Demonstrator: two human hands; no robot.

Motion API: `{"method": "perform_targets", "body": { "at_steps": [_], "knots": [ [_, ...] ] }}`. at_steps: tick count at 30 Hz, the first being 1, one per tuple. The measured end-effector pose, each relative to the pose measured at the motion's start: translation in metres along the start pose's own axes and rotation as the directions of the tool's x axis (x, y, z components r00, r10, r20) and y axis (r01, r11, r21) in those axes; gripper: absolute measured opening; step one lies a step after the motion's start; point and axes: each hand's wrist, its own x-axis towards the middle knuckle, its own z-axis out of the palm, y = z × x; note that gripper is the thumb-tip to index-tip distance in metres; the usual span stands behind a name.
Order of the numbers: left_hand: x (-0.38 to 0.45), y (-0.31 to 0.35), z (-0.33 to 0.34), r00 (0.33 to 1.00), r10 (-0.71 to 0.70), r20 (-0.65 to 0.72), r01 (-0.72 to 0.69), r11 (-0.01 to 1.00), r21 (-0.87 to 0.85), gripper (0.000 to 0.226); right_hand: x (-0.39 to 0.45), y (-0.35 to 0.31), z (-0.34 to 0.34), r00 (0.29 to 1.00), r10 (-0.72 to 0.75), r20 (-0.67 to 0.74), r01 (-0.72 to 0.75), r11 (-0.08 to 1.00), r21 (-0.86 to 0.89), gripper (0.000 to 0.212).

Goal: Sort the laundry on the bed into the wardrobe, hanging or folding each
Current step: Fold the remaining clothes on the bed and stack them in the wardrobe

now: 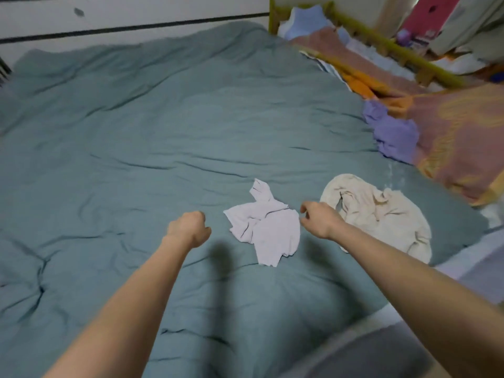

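A small pale lilac garment (pixel 266 227) lies crumpled on the teal bed cover (pixel 136 145). To its right sits a cream garment (pixel 381 214) in a loose heap. My left hand (pixel 189 227) hovers just left of the lilac piece, fingers curled in, holding nothing. My right hand (pixel 319 218) is at the lilac garment's right edge, fingers bent down close to the cloth; no cloth shows in its grip. A purple garment (pixel 392 132) rests further back at the right side of the bed.
A pink and orange patterned blanket (pixel 450 132) covers the right side, along a yellow wooden cot rail (pixel 381 42). Light blue cloth (pixel 305 20) lies at the cot's far end. A white wall with dark stripes (pixel 109 23) runs behind the bed.
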Motion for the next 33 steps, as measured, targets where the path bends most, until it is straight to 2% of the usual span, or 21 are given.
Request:
{"method": "perform_targets", "body": {
  "at_steps": [8, 16, 18, 20, 23, 25, 27, 28, 31, 33],
  "knots": [
    [0.098, 0.036, 0.064, 0.978, -0.161, 0.130, 0.176, 0.977, -0.116, 0.049, 0.178, 0.035, 0.032, 0.970, -0.120, 0.212, 0.137, 0.988, -0.068, 0.027],
    [0.210, 0.075, 0.124, 0.928, -0.309, 0.209, 0.366, 0.863, -0.348, 0.051, 0.294, 0.041, 0.102, 0.897, -0.290, 0.333, 0.311, 0.950, -0.012, 0.028],
    [0.232, 0.082, 0.140, 0.927, -0.316, 0.203, 0.371, 0.851, -0.372, 0.055, 0.308, 0.041, 0.125, 0.881, -0.311, 0.357, 0.334, 0.943, -0.002, 0.032],
    [0.249, 0.085, 0.154, 0.940, -0.314, 0.133, 0.341, 0.851, -0.400, 0.060, 0.318, 0.040, 0.145, 0.871, -0.328, 0.366, 0.349, 0.937, 0.010, 0.039],
    [0.269, 0.086, 0.173, 0.961, -0.266, 0.072, 0.269, 0.851, -0.450, 0.069, 0.325, 0.041, 0.167, 0.888, -0.317, 0.333, 0.325, 0.945, 0.033, 0.047],
    [0.274, 0.090, 0.183, 0.958, -0.262, 0.114, 0.283, 0.810, -0.514, 0.061, 0.324, 0.042, 0.171, 0.906, -0.316, 0.281, 0.307, 0.949, 0.075, 0.032],
    [0.268, 0.096, 0.186, 0.951, -0.274, 0.145, 0.305, 0.747, -0.591, 0.032, 0.320, 0.044, 0.167, 0.894, -0.367, 0.257, 0.332, 0.928, 0.171, 0.011],
    [0.262, 0.098, 0.184, 0.950, -0.273, 0.150, 0.303, 0.700, -0.647, 0.016, 0.317, 0.044, 0.161, 0.885, -0.396, 0.246, 0.341, 0.910, 0.237, 0.008],
    [0.235, 0.093, 0.161, 0.955, -0.267, 0.128, 0.253, 0.515, -0.819, 0.019, 0.308, 0.043, 0.125, 0.883, -0.434, 0.179, 0.324, 0.839, 0.438, 0.013],
    [0.210, 0.082, 0.125, 0.958, -0.279, 0.065, 0.188, 0.440, -0.878, 0.017, 0.303, 0.037, 0.090, 0.879, -0.464, 0.113, 0.371, 0.812, 0.450, 0.011]
  ]
}}
